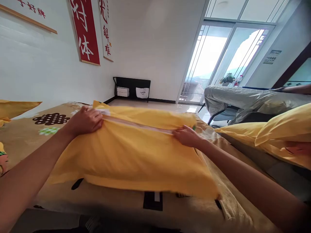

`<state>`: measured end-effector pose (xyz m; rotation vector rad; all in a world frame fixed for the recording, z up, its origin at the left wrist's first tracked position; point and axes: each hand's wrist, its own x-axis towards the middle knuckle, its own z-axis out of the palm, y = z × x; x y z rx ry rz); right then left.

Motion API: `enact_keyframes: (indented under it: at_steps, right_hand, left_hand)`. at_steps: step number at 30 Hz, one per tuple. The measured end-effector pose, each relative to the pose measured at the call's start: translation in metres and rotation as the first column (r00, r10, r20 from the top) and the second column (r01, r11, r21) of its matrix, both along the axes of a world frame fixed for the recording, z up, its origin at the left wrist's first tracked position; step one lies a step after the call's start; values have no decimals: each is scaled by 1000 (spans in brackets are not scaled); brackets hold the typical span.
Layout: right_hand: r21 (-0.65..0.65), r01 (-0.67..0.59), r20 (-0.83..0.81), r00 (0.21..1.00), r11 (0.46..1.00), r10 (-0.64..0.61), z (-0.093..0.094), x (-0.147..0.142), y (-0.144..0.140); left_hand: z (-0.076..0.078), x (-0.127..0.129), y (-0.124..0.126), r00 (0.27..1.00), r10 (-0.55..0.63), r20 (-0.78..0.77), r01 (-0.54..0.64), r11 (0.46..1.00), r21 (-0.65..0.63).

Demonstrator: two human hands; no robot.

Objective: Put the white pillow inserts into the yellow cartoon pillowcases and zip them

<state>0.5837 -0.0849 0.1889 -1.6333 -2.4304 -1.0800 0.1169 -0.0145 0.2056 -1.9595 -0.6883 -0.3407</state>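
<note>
We pinch the pillow's (131, 152) far edge with left hand (85, 121) and right hand (187, 136) closed on it; uneven pulling might bunch its cover.

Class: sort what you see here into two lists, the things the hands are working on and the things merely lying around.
In hand: left hand, right hand, yellow pillowcase, its zip opening.

Lying about: second yellow pillow, patterned bedspread, red wall banner, potted plant.
</note>
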Motion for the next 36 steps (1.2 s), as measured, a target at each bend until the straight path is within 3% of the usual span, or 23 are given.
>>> enact_keyframes:
  at_steps: [3, 6, 8, 11, 13, 16, 20, 22, 23, 24, 26, 27, 30, 31, 33, 36]
  right_hand:
    - [61, 41, 14, 999, 997, -42, 15, 10, 1]
    - [222, 135, -53, 991, 966, -127, 36, 14, 0]
    - [107, 175, -84, 983, 979, -166, 28, 11, -2]
    - [-238, 173, -49, 981, 956, -190, -7, 5, -6]
    - [-307, 180, -37, 979, 935, -201, -23, 5, -7]
    - [-262, 198, -46, 975, 945, -217, -14, 13, -4]
    - [-127, 230, -197, 948, 965, -251, 24, 21, 4]
    - [-79, 265, -294, 915, 961, -276, 23, 18, 9]
    - [-97, 279, -333, 895, 955, -296, 13, 14, 12]
    - [-145, 284, -359, 877, 948, -318, -3, 8, 14]
    - [-303, 264, -387, 844, 916, -372, -47, -9, 17]
    - [-378, 233, -382, 842, 896, -381, -72, -18, 19]
    - [-517, 170, -372, 838, 839, -400, -138, -37, 23]
    - [-541, 160, -373, 834, 825, -407, -152, -38, 25]
    - [-569, 145, -379, 828, 809, -414, -168, -34, 29]
    - [-588, 130, -387, 821, 798, -419, -173, -23, 33]
  left_hand:
    - [-6, 5, 5, 999, -18, -31, 15, 997, -75]
    - [-2, 4, 9, 996, 43, 82, -38, 997, -64]
    - [-1, 2, 10, 990, 77, 114, -71, 996, -57]
    - [-10, 3, 10, 998, 67, 14, -65, 991, -115]
    - [-18, 7, 10, 998, 44, -53, -52, 986, -160]
    - [-19, 12, 11, 997, 56, -47, -64, 984, -166]
    - [6, 6, 16, 991, 85, 100, -68, 985, -161]
    - [11, 3, 20, 977, 112, 183, -81, 982, -168]
    - [7, 3, 23, 969, 133, 208, -93, 977, -192]
    - [-2, 4, 25, 963, 157, 217, -103, 965, -243]
    - [-38, 11, 27, 956, 232, 180, -136, 894, -427]
    - [-62, 16, 28, 953, 270, 139, -154, 823, -546]
    - [-134, 32, 32, 926, 377, -16, -230, 530, -816]
    - [-151, 36, 34, 925, 379, -31, -230, 491, -840]
    - [-170, 39, 38, 924, 381, -39, -225, 457, -861]
    - [-171, 36, 42, 922, 386, -35, -225, 459, -859]
